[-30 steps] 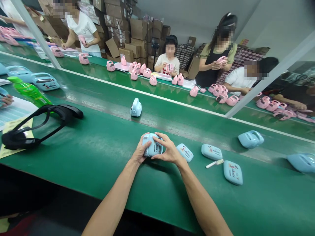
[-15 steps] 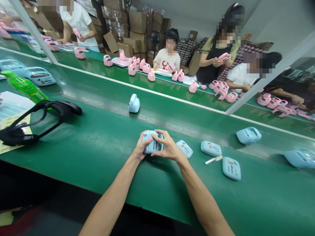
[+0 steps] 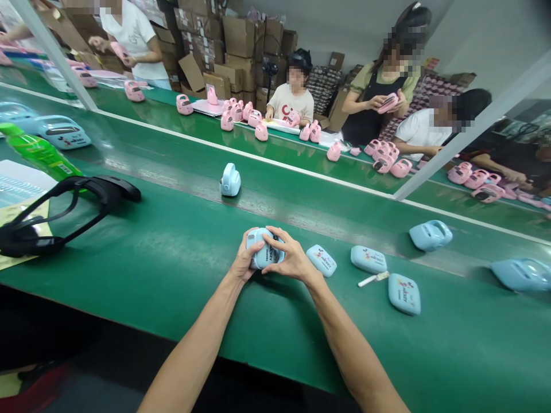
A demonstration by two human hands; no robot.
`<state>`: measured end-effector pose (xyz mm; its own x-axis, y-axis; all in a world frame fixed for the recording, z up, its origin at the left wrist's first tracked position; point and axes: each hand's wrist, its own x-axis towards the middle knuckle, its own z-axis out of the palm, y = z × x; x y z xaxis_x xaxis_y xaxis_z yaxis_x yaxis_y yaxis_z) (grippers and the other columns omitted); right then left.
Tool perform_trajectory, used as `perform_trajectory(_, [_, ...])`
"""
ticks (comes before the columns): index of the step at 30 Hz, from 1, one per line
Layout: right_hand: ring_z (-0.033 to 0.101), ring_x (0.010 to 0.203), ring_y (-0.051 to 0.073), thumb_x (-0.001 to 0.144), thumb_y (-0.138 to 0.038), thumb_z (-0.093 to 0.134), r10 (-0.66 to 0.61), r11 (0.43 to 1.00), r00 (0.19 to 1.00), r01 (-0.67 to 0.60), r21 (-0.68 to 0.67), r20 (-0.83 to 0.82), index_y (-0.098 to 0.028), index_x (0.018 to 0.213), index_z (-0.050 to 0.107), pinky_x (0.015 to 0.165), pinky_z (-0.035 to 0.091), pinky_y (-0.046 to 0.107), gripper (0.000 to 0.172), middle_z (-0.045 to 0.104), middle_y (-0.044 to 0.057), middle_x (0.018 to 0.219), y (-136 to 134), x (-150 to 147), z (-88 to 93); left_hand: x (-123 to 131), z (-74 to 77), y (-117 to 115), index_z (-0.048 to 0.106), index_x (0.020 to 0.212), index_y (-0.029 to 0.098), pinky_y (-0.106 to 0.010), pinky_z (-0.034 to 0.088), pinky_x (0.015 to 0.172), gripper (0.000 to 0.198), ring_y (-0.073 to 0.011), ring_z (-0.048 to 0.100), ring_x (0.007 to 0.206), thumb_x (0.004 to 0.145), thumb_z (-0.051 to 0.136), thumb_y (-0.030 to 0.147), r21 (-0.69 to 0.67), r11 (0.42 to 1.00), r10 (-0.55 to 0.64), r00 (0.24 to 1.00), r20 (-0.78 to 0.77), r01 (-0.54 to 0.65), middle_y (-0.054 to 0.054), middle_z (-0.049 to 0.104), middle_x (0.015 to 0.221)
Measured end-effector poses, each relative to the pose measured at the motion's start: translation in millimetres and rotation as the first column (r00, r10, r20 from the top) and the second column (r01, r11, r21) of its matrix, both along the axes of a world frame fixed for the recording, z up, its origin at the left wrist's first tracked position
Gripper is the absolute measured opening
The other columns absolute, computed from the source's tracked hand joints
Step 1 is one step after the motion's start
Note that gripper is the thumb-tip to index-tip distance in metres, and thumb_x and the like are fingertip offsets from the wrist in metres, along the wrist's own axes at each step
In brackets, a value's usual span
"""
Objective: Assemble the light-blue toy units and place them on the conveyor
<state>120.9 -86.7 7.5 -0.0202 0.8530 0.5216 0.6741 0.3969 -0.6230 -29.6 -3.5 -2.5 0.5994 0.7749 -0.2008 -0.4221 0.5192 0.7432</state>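
Note:
Between both my hands is a light blue plastic case (image 3: pixel 260 256) with dark lettering on its face, held just above the green table. My left hand (image 3: pixel 245 256) wraps its left side, thumb on the front. My right hand (image 3: pixel 289 253) grips the right side, with its fingers over the top and thumb below. Just right of it lie a printed blue case (image 3: pixel 321 260), a second blue case (image 3: pixel 369 259) and a third blue case (image 3: pixel 404 294). A small white brush-like tool (image 3: pixel 373 279) rests among them.
A blue handled unit (image 3: pixel 230 179) stands on the belt (image 3: pixel 293 212) ahead; another blue handled unit (image 3: pixel 431 236) is right. At left are a black head strap (image 3: pixel 92 195) and a green bottle (image 3: pixel 41 154). Across the line, several people handle pink units (image 3: pixel 261 131).
My hands keep their grip on the blue case with hardly any shift. The blue units on the belt appear slightly further left. Across the line, a person at upper left has raised a pink piece.

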Motion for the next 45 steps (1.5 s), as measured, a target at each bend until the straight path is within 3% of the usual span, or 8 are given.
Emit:
perform_trajectory(5, [0.039, 0.148, 0.036, 0.062, -0.052, 0.092, 0.032, 0.998, 0.999, -0.034, -0.055, -0.032, -0.032, 0.148, 0.053, 0.123, 0.025, 0.061, 0.097, 0.045, 0.012, 0.158, 0.1, -4.7, 4.2, -0.9, -1.3, 1.5, 0.056, 0.12, 0.025, -0.04, 0.056, 0.089, 0.064, -0.0276, 0.068, 0.104, 0.063, 0.086, 0.029, -0.001, 1.0, -0.007, 1.0, 0.009, 0.007, -0.005, 0.069, 0.113])
perform_trajectory(8, [0.028, 0.154, 0.034, 0.069, -0.055, 0.087, -0.03, 0.999, 0.961, 0.017, -0.047, -0.276, -0.029, 0.149, 0.051, 0.126, 0.018, 0.059, 0.092, 0.039, 0.01, 0.163, 2.5, -12.4, 4.2, -2.8, -2.0, 3.9, 0.055, 0.119, 0.026, -0.038, 0.057, 0.084, 0.069, -0.0254, 0.069, 0.097, 0.059, 0.088, 0.03, 0.036, 0.999, 0.029, 0.999, 0.042, -0.031, -0.003, 0.069, 0.108])
perform_trajectory(11, [0.03, 0.154, 0.033, 0.075, -0.055, 0.08, -0.19, 0.981, 0.663, 0.157, -0.114, -0.724, -0.026, 0.151, 0.047, 0.126, 0.022, 0.053, 0.088, 0.041, 0.009, 0.162, 8.6, -23.9, -1.7, -5.8, -1.5, 5.3, 0.052, 0.119, 0.029, -0.034, 0.058, 0.076, 0.077, -0.0221, 0.068, 0.087, 0.052, 0.09, 0.03, 0.071, 0.995, 0.06, 0.994, 0.095, -0.067, 0.0, 0.068, 0.101])
perform_trajectory(14, [0.052, 0.138, 0.033, 0.073, -0.052, 0.081, -0.22, 0.973, 0.262, -0.014, -0.232, -0.94, -0.028, 0.15, 0.045, 0.113, 0.045, 0.051, 0.088, 0.059, 0.009, 0.146, 14.9, -34.9, -8.5, -8.1, -0.4, 5.9, 0.05, 0.117, 0.031, -0.03, 0.057, 0.072, 0.08, -0.0195, 0.068, 0.084, 0.049, 0.092, 0.027, 0.125, 0.987, 0.089, 0.989, 0.117, -0.103, 0.002, 0.067, 0.1])
perform_trajectory(18, [0.071, 0.101, 0.026, 0.065, -0.039, 0.088, -0.185, 0.966, 0.072, -0.168, -0.195, -0.98, -0.029, 0.132, 0.059, 0.081, 0.061, 0.037, 0.074, 0.074, 0.002, 0.114, 17.3, -35.6, -11.1, -9.0, 2.4, 8.0, 0.049, 0.111, 0.029, -0.025, 0.055, 0.066, 0.08, -0.0168, 0.066, 0.077, 0.044, 0.093, 0.022, 0.249, 0.963, 0.097, 0.994, 0.049, -0.106, 0.003, 0.066, 0.095])
perform_trajectory(33, [0.071, 0.09, 0.021, 0.05, -0.025, 0.094, -0.221, 0.974, 0.269, 0.013, -0.226, -0.937, -0.025, 0.123, 0.062, 0.08, 0.058, 0.03, 0.08, 0.072, 0.0, 0.099, 18.7, -20.2, -23.4, -0.7, 10.0, 12.0, 0.072, 0.103, 0.014, -0.029, 0.055, 0.07, 0.065, -0.0198, 0.069, 0.075, 0.045, 0.093, 0.032, 0.112, 0.979, 0.182, 0.973, -0.138, -0.168, -0.005, 0.076, 0.089])
perform_trajectory(38, [0.072, 0.098, 0.022, 0.049, -0.027, 0.095, -0.268, 0.963, 0.166, 0.011, -0.27, -0.949, -0.028, 0.139, 0.05, 0.088, 0.059, 0.034, 0.101, 0.072, 0.001, 0.11, 20.0, -29.3, -22.5, 0.9, 6.7, 13.0, 0.071, 0.1, 0.016, -0.027, 0.055, 0.066, 0.056, -0.0169, 0.068, 0.069, 0.05, 0.092, 0.031, -0.015, 0.978, 0.205, 0.977, -0.061, -0.206, -0.003, 0.076, 0.085])
perform_trajectory(45, [0.07, 0.108, 0.029, 0.06, -0.044, 0.091, -0.237, 0.956, 0.222, -0.119, -0.267, -0.946, -0.023, 0.116, 0.065, 0.088, 0.06, 0.043, 0.065, 0.075, 0.007, 0.113, 19.7, -34.2, -8.0, -3.9, 4.9, 17.0, 0.07, 0.103, 0.022, -0.03, 0.059, 0.07, 0.047, -0.0194, 0.071, 0.079, 0.063, 0.088, 0.037, -0.023, 0.985, 0.17, 0.982, 0.088, -0.168, -0.002, 0.076, 0.093])
